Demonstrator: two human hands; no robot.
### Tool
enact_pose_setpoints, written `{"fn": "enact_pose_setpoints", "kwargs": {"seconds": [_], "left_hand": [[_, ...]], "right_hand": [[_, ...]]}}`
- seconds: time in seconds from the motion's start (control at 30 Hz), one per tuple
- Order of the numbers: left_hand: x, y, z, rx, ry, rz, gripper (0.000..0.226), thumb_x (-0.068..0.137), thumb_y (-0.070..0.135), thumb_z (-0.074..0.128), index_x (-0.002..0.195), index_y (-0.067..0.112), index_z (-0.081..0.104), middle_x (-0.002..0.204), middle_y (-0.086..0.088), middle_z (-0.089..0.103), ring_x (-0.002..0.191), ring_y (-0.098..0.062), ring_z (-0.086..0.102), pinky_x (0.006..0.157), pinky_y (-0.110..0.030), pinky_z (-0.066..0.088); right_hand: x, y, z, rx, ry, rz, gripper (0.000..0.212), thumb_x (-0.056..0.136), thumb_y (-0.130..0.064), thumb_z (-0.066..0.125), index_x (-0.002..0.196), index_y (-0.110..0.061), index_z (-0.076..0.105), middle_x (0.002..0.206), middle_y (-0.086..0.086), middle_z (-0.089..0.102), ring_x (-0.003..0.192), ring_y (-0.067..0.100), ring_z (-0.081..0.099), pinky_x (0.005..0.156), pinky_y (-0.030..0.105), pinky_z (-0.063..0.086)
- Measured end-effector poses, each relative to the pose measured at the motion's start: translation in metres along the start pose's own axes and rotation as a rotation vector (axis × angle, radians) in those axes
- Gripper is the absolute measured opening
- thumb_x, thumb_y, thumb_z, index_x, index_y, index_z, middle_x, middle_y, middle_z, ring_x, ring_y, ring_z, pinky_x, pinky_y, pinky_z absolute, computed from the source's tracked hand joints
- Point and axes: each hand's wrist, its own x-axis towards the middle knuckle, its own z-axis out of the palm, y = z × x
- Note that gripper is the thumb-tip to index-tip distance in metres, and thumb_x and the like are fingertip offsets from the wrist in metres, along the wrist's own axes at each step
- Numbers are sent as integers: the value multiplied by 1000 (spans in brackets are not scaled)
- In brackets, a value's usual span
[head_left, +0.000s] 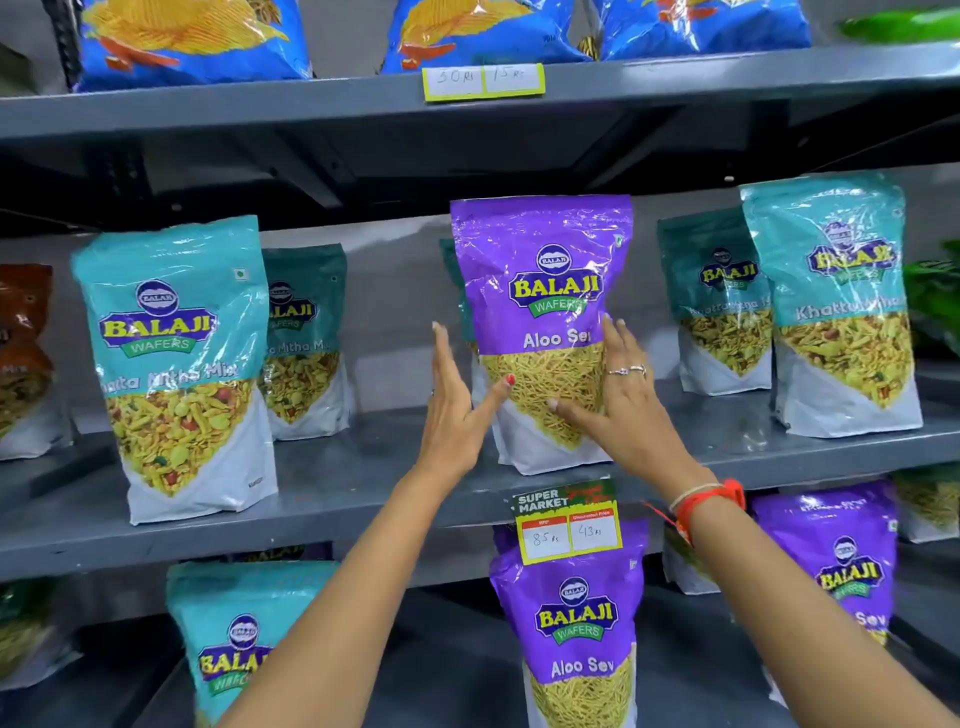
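Observation:
A purple Aloo Sev packet (540, 270) stands upright on the middle grey shelf (363, 488). My left hand (457, 410) is at the packet's left edge with straight fingers, and its thumb touches the front of the packet. My right hand (623, 395) lies flat against the packet's lower right front, fingers straight, with rings on two fingers. Neither hand curls round the packet.
Teal Khatta Mitha Mix packets stand left (176, 364) and right (836, 306) on the same shelf. Blue chip bags (192, 36) fill the shelf above. More purple (576, 623) and teal (234, 639) packets sit below. A price tag (569, 522) hangs on the shelf edge.

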Motion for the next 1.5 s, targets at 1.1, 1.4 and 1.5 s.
{"fn": "enact_pose_setpoints", "kwargs": {"seconds": [1.1, 1.4, 1.5], "left_hand": [[-152, 30, -80, -404, 218, -256, 66, 48, 40, 83, 104, 27, 51, 101, 7, 65, 96, -7, 63, 82, -22, 51], [-261, -67, -99, -158, 80, -523, 71, 52, 4, 84, 102, 34, 43, 88, 33, 67, 87, 17, 59, 76, -5, 46], [-281, -104, -92, -141, 44, -615, 71, 51, 19, 86, 105, 35, 42, 100, 20, 60, 91, 15, 57, 83, -10, 47]], "right_hand": [[-118, -102, 15, 616, -102, 281, 103, 38, -37, 92, 123, -17, 37, 103, -15, 56, 103, 7, 61, 89, 28, 51], [-218, -75, 128, 689, -318, 517, 94, 27, -28, 95, 101, -33, 37, 105, -4, 58, 100, 12, 63, 90, 48, 54], [-247, -57, 171, 695, -345, 651, 92, 23, -42, 91, 96, -38, 36, 111, 5, 58, 104, 20, 62, 92, 55, 52]]}}
